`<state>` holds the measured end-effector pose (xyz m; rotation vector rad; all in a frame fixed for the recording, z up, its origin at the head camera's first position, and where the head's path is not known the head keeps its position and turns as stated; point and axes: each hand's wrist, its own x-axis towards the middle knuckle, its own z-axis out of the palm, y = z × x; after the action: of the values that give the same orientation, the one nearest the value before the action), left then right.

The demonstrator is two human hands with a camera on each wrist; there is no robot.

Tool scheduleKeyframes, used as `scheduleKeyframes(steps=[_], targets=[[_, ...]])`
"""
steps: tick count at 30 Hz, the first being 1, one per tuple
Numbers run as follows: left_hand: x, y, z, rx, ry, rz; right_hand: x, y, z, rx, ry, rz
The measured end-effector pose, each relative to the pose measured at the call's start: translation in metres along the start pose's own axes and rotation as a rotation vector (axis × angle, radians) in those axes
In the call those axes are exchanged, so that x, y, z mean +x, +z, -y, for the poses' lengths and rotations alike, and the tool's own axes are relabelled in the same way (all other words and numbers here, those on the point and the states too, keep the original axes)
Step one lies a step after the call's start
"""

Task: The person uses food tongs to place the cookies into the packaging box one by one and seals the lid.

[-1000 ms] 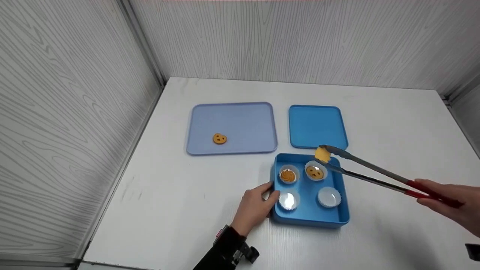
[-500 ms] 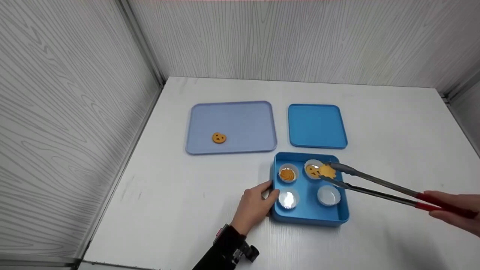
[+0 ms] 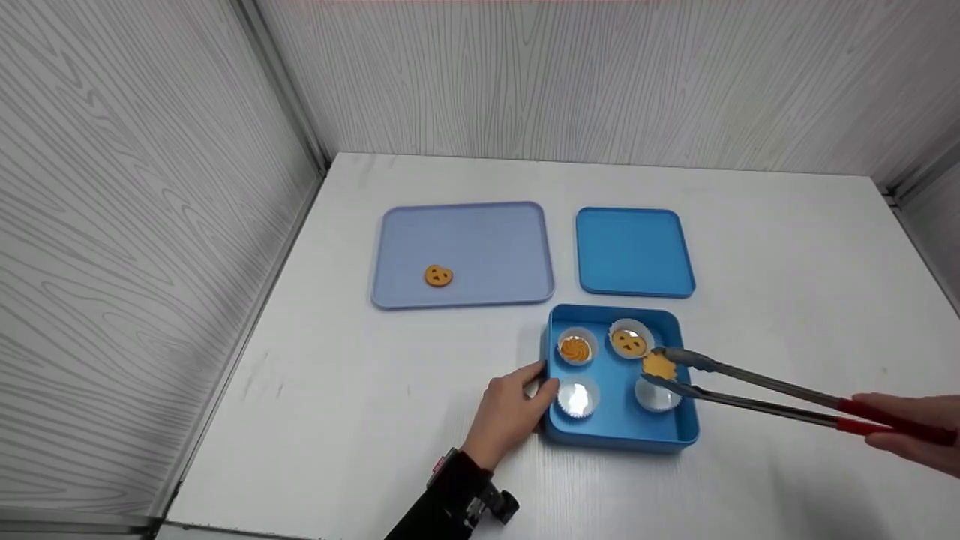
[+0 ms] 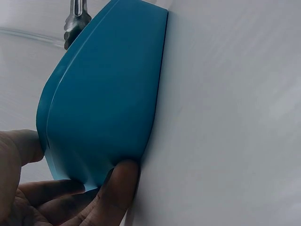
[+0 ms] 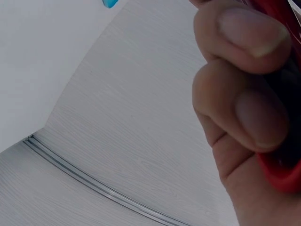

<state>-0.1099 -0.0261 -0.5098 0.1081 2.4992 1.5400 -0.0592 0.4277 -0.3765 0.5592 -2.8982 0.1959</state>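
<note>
Seemingly at the step of setting a cookie into a cup. Gripping long grey metal tongs with red handles [image 3: 772,385] in the right hand [image 3: 926,411], just past three o'clock from a low square blue plastic box [image 3: 615,420]. Pinched between the tong tips: a pale yellow scalloped cookie [image 3: 658,366], over the far rim of a round white fluted cup [image 3: 658,397] at four o'clock in the box. Hard to tell whether touching that cup or only hanging above.

Holding the box by its nine o'clock wall between thumb and fingers of the left hand [image 3: 508,411], plain also in the left wrist view. From the left hand, to be found between two and three o'clock: the scalloped cookie; from the right, between nine and ten, at tongs' length.

Probably called for next: centring the cookie over that cup, lowering it inside the pleats, then easing the tongs apart. Worth avoiding, near the tips at twelve to one o'clock in the box: a golden three-holed cookie [image 3: 628,343] in its own cup. Lying at ten o'clock outside the box, on a lilac rectangular tray [image 3: 495,247]: a brown three-holed cookie [image 3: 439,276].
</note>
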Motion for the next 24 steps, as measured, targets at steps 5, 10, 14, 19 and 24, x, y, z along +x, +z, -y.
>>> scheduleKeyframes(steps=[5,10,14,19,24], targets=[[0.0,0.0,0.0,-0.003,0.009,0.0,0.002,-0.003,0.007,0.027,-0.006,-0.002],[-0.001,0.0,0.001,0.001,0.028,-0.008,0.004,-0.006,0.013,0.028,0.034,0.081],[-0.001,0.0,0.001,-0.001,0.034,-0.007,0.005,-0.008,0.016,0.001,0.038,0.132],[0.0,0.0,0.001,-0.006,0.031,-0.003,0.007,-0.01,0.023,-0.027,-0.004,0.098],[0.0,0.0,0.001,-0.009,0.027,0.0,0.016,-0.021,0.034,-0.065,-0.043,0.132]])
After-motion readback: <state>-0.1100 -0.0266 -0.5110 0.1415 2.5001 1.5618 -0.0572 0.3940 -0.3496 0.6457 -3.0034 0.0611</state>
